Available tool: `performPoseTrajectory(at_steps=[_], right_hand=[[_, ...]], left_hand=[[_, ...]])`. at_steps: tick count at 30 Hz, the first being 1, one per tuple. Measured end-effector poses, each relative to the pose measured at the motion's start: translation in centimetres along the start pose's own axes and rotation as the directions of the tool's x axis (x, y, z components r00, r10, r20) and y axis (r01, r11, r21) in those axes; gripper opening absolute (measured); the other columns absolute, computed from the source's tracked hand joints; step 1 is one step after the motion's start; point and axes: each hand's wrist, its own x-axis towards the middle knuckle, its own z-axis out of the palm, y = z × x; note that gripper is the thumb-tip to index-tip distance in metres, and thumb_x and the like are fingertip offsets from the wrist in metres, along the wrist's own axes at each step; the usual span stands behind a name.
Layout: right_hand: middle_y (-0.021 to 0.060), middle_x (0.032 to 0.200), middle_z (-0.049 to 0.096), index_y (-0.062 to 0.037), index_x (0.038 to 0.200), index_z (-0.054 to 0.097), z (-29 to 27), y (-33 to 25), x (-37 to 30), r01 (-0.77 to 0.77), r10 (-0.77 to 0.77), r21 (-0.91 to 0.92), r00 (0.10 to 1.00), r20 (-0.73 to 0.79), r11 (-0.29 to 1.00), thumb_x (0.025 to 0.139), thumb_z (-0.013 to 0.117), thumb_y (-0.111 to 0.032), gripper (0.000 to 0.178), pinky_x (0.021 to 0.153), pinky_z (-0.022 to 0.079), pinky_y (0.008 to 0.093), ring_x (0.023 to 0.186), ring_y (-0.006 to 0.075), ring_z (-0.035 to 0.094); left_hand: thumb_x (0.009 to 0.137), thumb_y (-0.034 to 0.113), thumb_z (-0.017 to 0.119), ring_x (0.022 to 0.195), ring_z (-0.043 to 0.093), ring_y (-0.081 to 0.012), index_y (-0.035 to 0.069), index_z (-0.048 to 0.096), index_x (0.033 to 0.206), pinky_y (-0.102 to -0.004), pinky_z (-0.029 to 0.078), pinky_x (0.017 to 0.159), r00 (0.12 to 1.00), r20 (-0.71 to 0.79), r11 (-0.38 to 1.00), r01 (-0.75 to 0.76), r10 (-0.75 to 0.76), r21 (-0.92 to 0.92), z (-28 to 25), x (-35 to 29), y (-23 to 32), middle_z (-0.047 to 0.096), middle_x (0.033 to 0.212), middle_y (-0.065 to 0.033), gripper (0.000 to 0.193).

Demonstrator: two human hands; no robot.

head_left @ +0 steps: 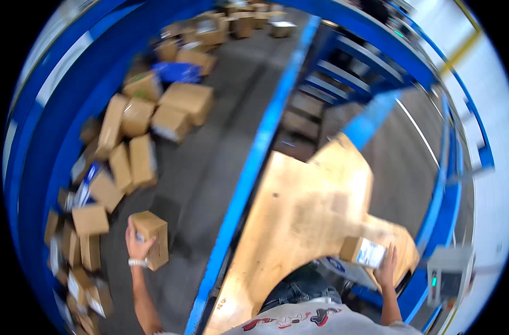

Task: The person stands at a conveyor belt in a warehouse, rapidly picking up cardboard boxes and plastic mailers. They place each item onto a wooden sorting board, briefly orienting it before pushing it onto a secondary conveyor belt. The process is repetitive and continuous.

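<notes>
The left hand [139, 247] grips a brown cardboard carton [158, 237] over the grey conveyor belt [210, 184]; the right hand [386, 269] touches a smaller carton [351, 249] at the wooden worktop [299, 206], its grip unclear. That carton's white label [371, 253] is illegible. Many piled parcels [137, 117] seem left to handle.

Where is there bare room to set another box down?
On the wooden table, left of the small box in the right hand; also on the grey belt, between the blue rail and the box pile. It's crowded along the belt's left side, and the left hand holds a carton nearby.
</notes>
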Motion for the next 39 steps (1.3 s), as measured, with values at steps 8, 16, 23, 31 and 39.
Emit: performPoseTrajectory(at_steps=[8, 16, 23, 31, 39], right_hand=[[0.0175, 0.131, 0.055, -0.0096, 0.147, 0.044, 3.0, -3.0, -5.1, -0.344, 0.621, 0.935, 0.716, 0.319, -0.084, 0.088, 0.069, -0.031, 0.067, 0.087, 0.050, 0.0484, 0.111, 0.0355, 0.056], [0.0169, 0.129, 0.060, -0.0073, 0.151, 0.039, 4.3, 7.7, 19.1, -0.162, 0.715, 0.957, 0.637, 0.287, -0.239, 0.097, 0.069, -0.055, 0.078, 0.069, 0.061, 0.0430, 0.091, 0.0288, 0.069], [0.0081, 0.095, 0.071, -0.0056, 0.110, 0.068, 6.3, 8.1, 16.3, -0.403, 0.335, 0.886, 0.823, 0.460, -0.228, 0.105, 0.054, -0.034, 0.032, 0.071, 0.057, 0.0352, 0.081, 0.0207, 0.067], [0.0232, 0.129, 0.062, -0.0051, 0.152, 0.027, -3.5, -4.2, 2.1, -0.583, 0.094, 0.684, 0.727, 0.680, -0.438, 0.103, 0.067, -0.022, 0.066, 0.093, 0.062, 0.0484, 0.111, 0.0371, 0.070], [0.0246, 0.132, 0.057, -0.0160, 0.154, 0.020, -5.3, -2.5, 9.6, -0.262, 0.591, 0.885, 0.667, 0.454, -0.384, 0.102, 0.069, -0.037, 0.074, 0.082, 0.065, 0.0494, 0.101, 0.0370, 0.072]], left_hand=[[0.050, 0.039, 0.094, 0.125, 0.046, -0.0458, 0.013, 0.050, 0.153, -0.0581, 0.035, 0.110, 0.558, 0.273, 0.606, -0.784, 0.783, -0.136, 3.6, -2.9, 43.0, 0.048, 0.137, -0.0264, 0.115], [0.060, 0.046, 0.094, 0.132, 0.043, -0.0486, 0.017, 0.052, 0.151, -0.0584, 0.034, 0.115, 0.314, 0.439, 0.458, -0.846, 0.842, -0.272, 23.8, -11.6, 54.6, 0.040, 0.148, -0.0289, 0.104], [0.081, 0.019, 0.087, 0.136, 0.052, -0.0414, 0.002, 0.034, 0.159, -0.0427, 0.043, 0.115, 0.650, 0.600, 0.866, -0.201, 0.467, -0.458, 21.9, -5.5, 48.2, 0.048, 0.152, -0.0258, 0.095], [0.083, 0.032, 0.088, 0.139, 0.052, -0.0355, 0.000, 0.026, 0.161, -0.0431, 0.046, 0.112, 0.595, 0.607, 0.818, -0.162, 0.527, -0.551, 29.5, -10.9, 57.6, 0.043, 0.156, -0.0257, 0.105], [0.095, 0.032, 0.077, 0.134, 0.056, -0.0328, 0.006, 0.009, 0.168, -0.0392, 0.050, 0.107, 0.123, 0.693, 0.696, 0.025, 0.710, -0.718, 33.4, -15.3, 70.4, 0.035, 0.163, -0.0267, 0.102]])
